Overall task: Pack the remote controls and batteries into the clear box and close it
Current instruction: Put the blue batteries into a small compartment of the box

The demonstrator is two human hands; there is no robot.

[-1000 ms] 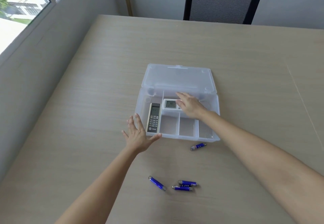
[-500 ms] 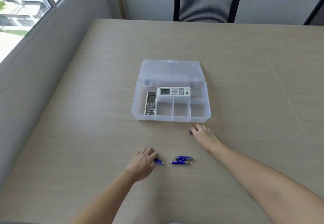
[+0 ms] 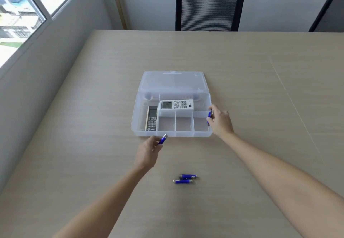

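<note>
The head view looks down on a pale wood-grain table point(image 3: 93, 144) with the clear box point(image 3: 141, 133) lying open near its middle, its lid point(image 3: 172, 82) folded back flat on the far side. Inside the box, the grey remote point(image 3: 151, 118) lies lengthwise in the left compartment, screen end pointing away from the person, and the white remote point(image 3: 176, 105) lies crosswise in the long rear compartment, its screen to the left. The three small front compartments hold nothing that can be seen. The left hand point(image 3: 148, 153) is just in front of the box's near wall, its fingers pinched together on a blue battery point(image 3: 162, 139) whose silver end points up toward the box rim. The right hand point(image 3: 220, 120) is at the box's right wall, fingers closed around a second blue battery point(image 3: 210, 114) held roughly upright at the edge of the rightmost small compartment; only part of that battery shows past the fingers. Nearer the person, two more blue batteries point(image 3: 185, 179) lie on the table side by side, touching or nearly so, well apart from the box. Beyond the far table edge stand a black mesh chair point(image 3: 209, 8) and part of another chair point(image 3: 329, 12) at the right, with a window point(image 3: 28, 8) in the left wall.
</note>
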